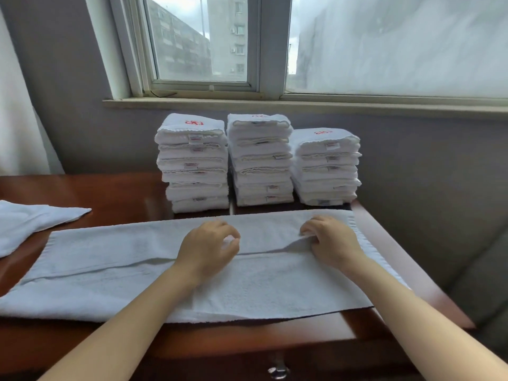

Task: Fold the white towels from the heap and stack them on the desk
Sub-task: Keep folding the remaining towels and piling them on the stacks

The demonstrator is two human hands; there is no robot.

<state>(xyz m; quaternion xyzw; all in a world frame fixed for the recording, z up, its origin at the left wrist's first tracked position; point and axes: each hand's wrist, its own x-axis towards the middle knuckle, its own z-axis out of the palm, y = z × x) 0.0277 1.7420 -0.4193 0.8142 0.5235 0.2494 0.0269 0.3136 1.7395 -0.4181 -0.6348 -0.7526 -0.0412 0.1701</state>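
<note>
A long white towel (115, 259) lies spread across the brown desk (90, 188), with a lengthwise fold edge running along its middle. My left hand (209, 247) sits near the towel's centre, fingers curled and pinching the fold edge. My right hand (330, 240) pinches the same edge further right, lifting it slightly. Behind the towel stand three stacks of folded white towels: left stack (193, 163), middle stack (261, 160), right stack (327, 167).
Another white towel (24, 224) lies loose at the desk's left side. A drawer knob (277, 371) shows at the front edge. A grey wall and window sill (275, 104) rise behind the stacks. A grey seat (478, 270) stands to the right.
</note>
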